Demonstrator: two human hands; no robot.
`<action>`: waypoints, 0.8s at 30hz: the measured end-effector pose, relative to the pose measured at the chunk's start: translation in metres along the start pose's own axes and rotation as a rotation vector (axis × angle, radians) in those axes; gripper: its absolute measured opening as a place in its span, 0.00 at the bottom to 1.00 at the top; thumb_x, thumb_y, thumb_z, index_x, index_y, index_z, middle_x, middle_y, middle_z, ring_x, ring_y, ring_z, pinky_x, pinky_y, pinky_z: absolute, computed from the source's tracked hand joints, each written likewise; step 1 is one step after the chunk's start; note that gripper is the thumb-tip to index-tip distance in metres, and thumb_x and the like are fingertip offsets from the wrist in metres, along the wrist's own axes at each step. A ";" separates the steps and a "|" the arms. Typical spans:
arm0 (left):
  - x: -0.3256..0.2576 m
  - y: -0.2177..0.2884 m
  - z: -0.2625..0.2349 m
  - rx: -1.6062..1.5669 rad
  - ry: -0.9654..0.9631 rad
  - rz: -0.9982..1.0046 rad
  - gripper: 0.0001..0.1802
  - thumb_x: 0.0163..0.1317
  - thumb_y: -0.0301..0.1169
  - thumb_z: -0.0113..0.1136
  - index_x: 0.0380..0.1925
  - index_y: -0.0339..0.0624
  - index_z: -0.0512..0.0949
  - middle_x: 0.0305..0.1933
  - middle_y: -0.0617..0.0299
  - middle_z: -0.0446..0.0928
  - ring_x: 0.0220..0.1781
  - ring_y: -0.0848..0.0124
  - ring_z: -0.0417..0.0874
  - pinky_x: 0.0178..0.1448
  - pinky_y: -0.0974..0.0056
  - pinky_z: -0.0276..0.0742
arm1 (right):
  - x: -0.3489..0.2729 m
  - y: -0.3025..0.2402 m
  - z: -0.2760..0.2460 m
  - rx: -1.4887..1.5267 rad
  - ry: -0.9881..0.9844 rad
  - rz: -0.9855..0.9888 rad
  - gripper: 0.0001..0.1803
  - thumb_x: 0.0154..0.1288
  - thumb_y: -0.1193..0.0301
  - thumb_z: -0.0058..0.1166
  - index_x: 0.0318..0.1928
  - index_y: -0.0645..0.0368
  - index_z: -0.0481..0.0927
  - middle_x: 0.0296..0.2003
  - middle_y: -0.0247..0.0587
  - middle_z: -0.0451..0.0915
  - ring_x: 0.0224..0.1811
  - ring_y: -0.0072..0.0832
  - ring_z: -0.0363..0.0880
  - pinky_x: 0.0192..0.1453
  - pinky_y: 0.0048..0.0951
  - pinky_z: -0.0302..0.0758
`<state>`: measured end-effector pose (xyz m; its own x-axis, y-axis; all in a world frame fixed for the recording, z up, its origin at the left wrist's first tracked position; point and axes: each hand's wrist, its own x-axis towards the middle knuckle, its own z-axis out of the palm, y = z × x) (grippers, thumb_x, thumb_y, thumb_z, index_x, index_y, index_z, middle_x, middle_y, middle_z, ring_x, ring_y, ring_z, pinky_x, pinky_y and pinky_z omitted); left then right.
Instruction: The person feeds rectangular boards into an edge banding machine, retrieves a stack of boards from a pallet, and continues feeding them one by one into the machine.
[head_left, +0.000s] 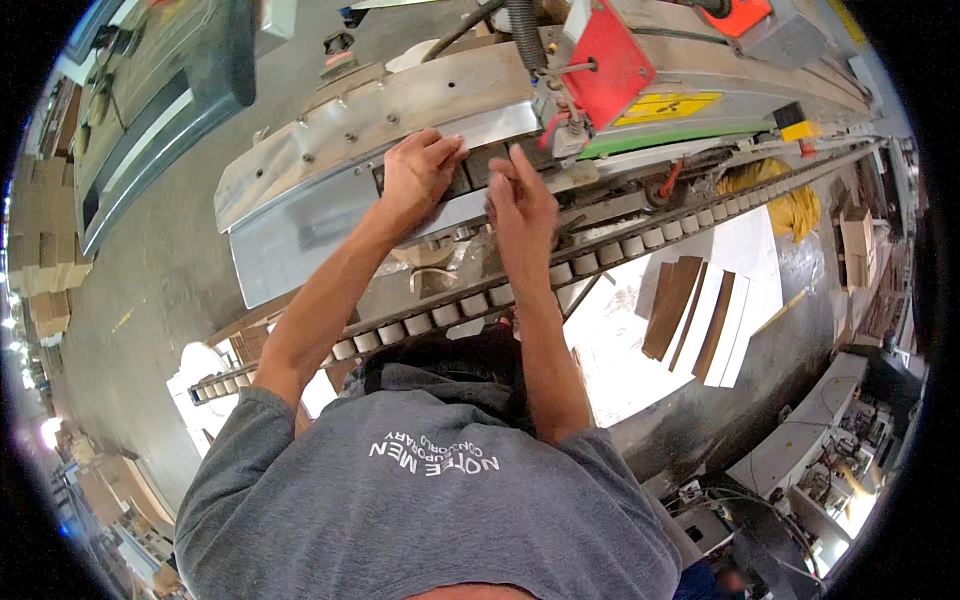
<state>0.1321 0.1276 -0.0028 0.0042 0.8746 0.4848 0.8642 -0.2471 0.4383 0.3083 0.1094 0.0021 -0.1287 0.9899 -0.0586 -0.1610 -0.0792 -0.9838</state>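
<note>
My left hand (420, 172) is over a dark slot (466, 178) in the machine's grey metal bed (300, 240), its fingertips pressed together. Whatever they pinch, if anything, is too small to make out. Just to the right, my right hand (524, 205) hovers by the same slot with its fingers curled in and the thumb close to them. What lies between those fingers is hidden. A shiny upright metal guard (390, 105) with several bolts runs along the bed behind my left hand.
A rail of small white rollers (470, 303) crosses between my body and the bed. At the upper right is a red guard (612, 65) with a ribbed hose (525, 35). Brown and white strips (700, 320) lie on a white board at right, near crumpled yellow material (795, 205).
</note>
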 end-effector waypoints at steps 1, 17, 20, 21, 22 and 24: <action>0.005 0.005 0.006 -0.033 -0.029 -0.006 0.10 0.58 0.31 0.70 0.40 0.43 0.86 0.31 0.54 0.80 0.32 0.53 0.83 0.37 0.55 0.79 | -0.016 -0.005 -0.013 -0.059 0.075 -0.119 0.17 0.73 0.72 0.54 0.58 0.67 0.77 0.40 0.36 0.81 0.33 0.18 0.74 0.35 0.20 0.72; -0.048 0.052 -0.017 -0.270 -0.063 0.038 0.12 0.57 0.26 0.71 0.42 0.38 0.85 0.33 0.53 0.81 0.36 0.56 0.82 0.42 0.60 0.78 | -0.141 0.104 -0.180 -1.189 0.545 0.297 0.54 0.51 0.56 0.73 0.72 0.65 0.57 0.62 0.59 0.64 0.64 0.55 0.65 0.65 0.49 0.73; -0.083 0.064 -0.041 -0.337 -0.126 -0.039 0.13 0.56 0.24 0.70 0.43 0.38 0.85 0.34 0.53 0.81 0.36 0.57 0.82 0.41 0.60 0.78 | -0.140 0.107 -0.190 -1.156 0.534 0.309 0.50 0.52 0.62 0.71 0.70 0.70 0.59 0.56 0.60 0.72 0.60 0.56 0.69 0.65 0.49 0.72; -0.092 0.070 -0.048 -0.353 -0.159 -0.115 0.13 0.56 0.25 0.70 0.43 0.38 0.85 0.35 0.53 0.82 0.37 0.58 0.83 0.41 0.60 0.78 | -0.149 0.115 -0.195 -1.141 0.594 0.146 0.41 0.57 0.65 0.68 0.66 0.74 0.65 0.49 0.57 0.77 0.54 0.49 0.77 0.59 0.45 0.77; -0.103 0.069 -0.053 -0.347 -0.144 -0.124 0.13 0.56 0.25 0.70 0.43 0.38 0.85 0.35 0.53 0.82 0.37 0.58 0.83 0.41 0.60 0.78 | -0.153 0.104 -0.187 -1.143 0.581 0.132 0.41 0.57 0.65 0.68 0.66 0.74 0.65 0.49 0.57 0.77 0.54 0.49 0.77 0.59 0.45 0.77; -0.124 0.072 -0.065 -0.548 -0.280 -0.210 0.18 0.55 0.28 0.72 0.47 0.39 0.84 0.42 0.52 0.83 0.42 0.57 0.83 0.47 0.58 0.78 | -0.164 0.046 -0.150 -0.366 0.569 0.161 0.30 0.64 0.69 0.64 0.61 0.72 0.70 0.49 0.53 0.79 0.50 0.38 0.80 0.54 0.38 0.80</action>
<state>0.1608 -0.0257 0.0177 0.0587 0.9848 0.1635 0.4793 -0.1715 0.8607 0.4687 -0.0386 -0.0589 0.4257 0.8846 -0.1902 0.1705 -0.2848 -0.9433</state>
